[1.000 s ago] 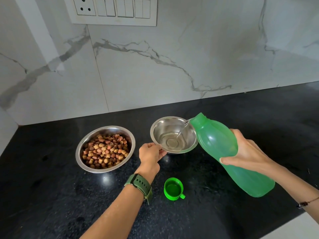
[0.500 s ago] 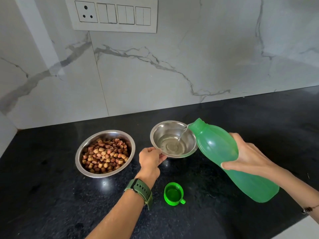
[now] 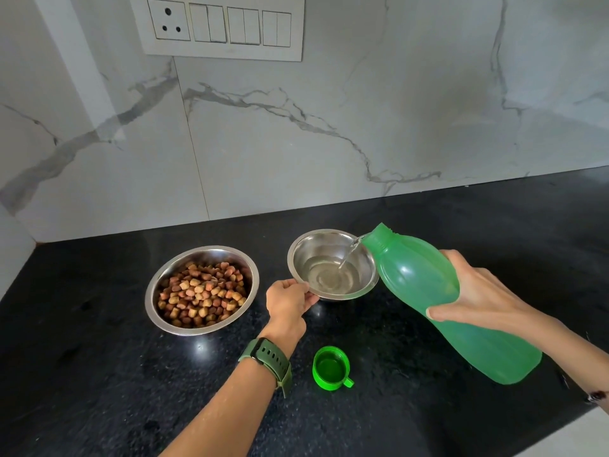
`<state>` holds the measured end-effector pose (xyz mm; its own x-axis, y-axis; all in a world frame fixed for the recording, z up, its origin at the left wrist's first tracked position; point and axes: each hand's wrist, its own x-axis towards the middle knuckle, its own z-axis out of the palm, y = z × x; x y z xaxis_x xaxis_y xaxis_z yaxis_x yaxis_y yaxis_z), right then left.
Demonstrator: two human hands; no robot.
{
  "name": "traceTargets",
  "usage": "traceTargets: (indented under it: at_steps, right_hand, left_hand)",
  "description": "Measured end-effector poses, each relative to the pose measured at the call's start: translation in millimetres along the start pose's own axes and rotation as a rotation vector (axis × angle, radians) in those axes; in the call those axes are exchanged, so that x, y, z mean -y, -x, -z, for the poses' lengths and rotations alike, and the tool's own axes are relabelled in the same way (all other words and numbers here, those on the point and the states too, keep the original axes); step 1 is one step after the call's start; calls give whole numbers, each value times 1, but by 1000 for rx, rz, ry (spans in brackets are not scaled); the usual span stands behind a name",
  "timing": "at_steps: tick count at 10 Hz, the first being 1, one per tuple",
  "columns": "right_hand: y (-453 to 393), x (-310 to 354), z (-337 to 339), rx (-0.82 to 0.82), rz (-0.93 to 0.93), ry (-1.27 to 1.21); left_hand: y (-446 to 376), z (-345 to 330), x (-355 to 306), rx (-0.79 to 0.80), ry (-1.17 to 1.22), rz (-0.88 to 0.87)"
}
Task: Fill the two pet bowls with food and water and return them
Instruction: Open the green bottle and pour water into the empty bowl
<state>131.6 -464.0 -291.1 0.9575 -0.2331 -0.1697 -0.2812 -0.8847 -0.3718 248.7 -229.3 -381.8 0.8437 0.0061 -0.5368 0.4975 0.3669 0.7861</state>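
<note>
Two steel bowls stand on the black counter [image 3: 99,374]. The larger food bowl [image 3: 201,289] on the left holds brown kibble. The smaller water bowl [image 3: 333,263] to its right has a shallow pool of water in it. My left hand [image 3: 287,303] pinches that bowl's near-left rim. My right hand [image 3: 478,293] grips a green plastic bottle [image 3: 441,298], tilted with its mouth at the bowl's right rim. A thin stream of water runs from the mouth into the bowl.
The bottle's green cap [image 3: 331,367] lies upside down on the counter in front of the water bowl. A marble wall with a switch panel [image 3: 224,26] rises behind the counter. The counter's front edge shows at the lower right.
The water in the small bowl has risen as the pouring goes on. Both hands keep their hold; the view has tipped up a little.
</note>
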Motion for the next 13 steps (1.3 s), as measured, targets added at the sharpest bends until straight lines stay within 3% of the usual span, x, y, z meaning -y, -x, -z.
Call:
traceTargets:
  at_steps: [13]
  right_hand:
    - [10, 5, 12, 30, 7, 37]
  left_hand:
    - [0, 1, 1, 16, 3, 5]
